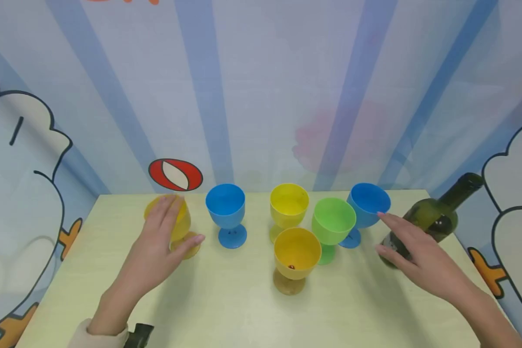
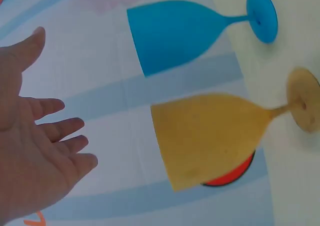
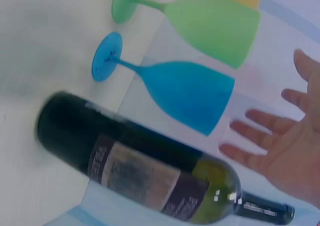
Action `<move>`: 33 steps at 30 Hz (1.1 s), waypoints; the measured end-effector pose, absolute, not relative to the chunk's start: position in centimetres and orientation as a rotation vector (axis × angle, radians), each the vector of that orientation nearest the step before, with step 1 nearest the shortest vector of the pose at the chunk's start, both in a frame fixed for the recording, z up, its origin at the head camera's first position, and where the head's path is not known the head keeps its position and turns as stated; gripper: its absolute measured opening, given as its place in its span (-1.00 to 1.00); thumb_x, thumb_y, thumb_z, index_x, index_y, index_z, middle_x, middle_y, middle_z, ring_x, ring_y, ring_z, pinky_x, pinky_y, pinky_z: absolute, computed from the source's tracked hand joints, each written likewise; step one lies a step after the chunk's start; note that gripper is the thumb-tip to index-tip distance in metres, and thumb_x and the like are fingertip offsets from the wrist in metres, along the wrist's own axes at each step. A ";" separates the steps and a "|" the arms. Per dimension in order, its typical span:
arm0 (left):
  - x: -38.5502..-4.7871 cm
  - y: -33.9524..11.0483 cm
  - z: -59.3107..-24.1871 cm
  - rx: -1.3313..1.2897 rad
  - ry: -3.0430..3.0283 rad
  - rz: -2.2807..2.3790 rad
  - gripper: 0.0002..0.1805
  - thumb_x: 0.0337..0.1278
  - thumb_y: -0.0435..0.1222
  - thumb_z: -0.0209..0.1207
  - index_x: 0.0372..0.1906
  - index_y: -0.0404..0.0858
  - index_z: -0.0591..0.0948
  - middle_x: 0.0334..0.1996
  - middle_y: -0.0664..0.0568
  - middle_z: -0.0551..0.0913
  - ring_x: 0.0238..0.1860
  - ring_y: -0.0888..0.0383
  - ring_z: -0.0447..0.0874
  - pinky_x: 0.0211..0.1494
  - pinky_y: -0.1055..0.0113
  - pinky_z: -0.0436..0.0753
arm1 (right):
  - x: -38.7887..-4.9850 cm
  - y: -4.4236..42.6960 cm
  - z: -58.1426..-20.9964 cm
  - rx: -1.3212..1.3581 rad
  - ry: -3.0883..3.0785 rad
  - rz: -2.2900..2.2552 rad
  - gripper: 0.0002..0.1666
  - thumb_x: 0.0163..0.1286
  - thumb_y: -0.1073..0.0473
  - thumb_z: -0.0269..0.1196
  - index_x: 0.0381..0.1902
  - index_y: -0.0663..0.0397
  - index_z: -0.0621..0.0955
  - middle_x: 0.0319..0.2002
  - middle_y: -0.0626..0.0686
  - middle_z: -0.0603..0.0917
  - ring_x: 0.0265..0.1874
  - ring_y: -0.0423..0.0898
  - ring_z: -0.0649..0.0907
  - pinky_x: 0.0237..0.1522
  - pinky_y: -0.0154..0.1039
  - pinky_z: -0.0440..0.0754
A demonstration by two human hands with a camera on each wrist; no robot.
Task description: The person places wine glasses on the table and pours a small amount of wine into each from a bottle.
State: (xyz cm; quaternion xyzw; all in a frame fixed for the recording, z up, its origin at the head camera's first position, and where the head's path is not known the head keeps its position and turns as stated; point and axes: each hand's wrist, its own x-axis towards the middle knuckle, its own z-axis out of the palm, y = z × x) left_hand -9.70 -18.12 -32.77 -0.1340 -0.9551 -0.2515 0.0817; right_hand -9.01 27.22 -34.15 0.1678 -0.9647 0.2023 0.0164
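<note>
My left hand [image 1: 154, 249] hovers over the orange-yellow goblet [image 1: 181, 223] at the left; in the left wrist view the hand [image 2: 45, 136] is apart from that goblet [image 2: 212, 136], fingers relaxed. A blue goblet [image 1: 226, 208] stands just right of it. My right hand [image 1: 426, 263] hangs in the air before the dark green wine bottle [image 1: 435, 217] and beside the right blue goblet [image 1: 369, 205]. The right wrist view shows a gap between this hand [image 3: 285, 141] and both the bottle [image 3: 145, 171] and the blue goblet [image 3: 187, 93]. Neither hand holds anything.
Between the hands stand a yellow goblet [image 1: 289, 205], a light green goblet [image 1: 333, 221] and, nearer the front, an orange-yellow goblet [image 1: 297, 253] with a small reddish spot inside. The pale table [image 1: 226, 309] ends at a striped cloth backdrop [image 1: 261, 96] with cartoon drawings.
</note>
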 end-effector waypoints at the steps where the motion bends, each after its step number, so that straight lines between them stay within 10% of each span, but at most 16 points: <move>1: -9.7 -17.8 -32.8 -0.415 -2.859 -0.789 -0.11 0.09 0.10 0.11 0.39 -0.29 0.06 0.37 -0.19 0.01 0.37 -0.14 -0.12 0.13 -0.22 0.28 | -9.0 27.5 -34.0 0.515 -3.015 0.655 -0.21 0.31 -0.09 0.13 0.39 0.04 0.13 0.25 0.33 0.25 0.14 0.36 0.30 -0.10 0.28 0.40; 14: -9.8 -11.1 -35.7 -0.592 -2.964 -1.137 -0.10 -0.01 0.15 0.16 0.40 -0.10 0.11 0.37 -0.02 0.09 0.35 -0.01 0.04 0.21 -0.06 0.28 | -8.0 31.1 -34.1 0.455 -2.902 0.574 -0.50 0.24 0.13 0.24 0.06 0.32 0.48 -0.11 0.27 0.59 -0.30 0.16 0.61 -0.42 0.02 0.57; 33: -11.1 -4.6 -38.7 -0.679 -2.957 -1.505 -0.04 -0.10 0.14 0.25 0.40 -0.06 0.09 0.35 0.07 0.15 0.33 0.06 0.09 0.28 0.02 0.20 | -8.4 34.0 -34.7 0.240 -2.882 0.587 -0.60 0.31 0.14 0.16 -0.08 0.42 0.49 -0.21 0.40 0.55 -0.44 0.22 0.59 -0.56 -0.03 0.54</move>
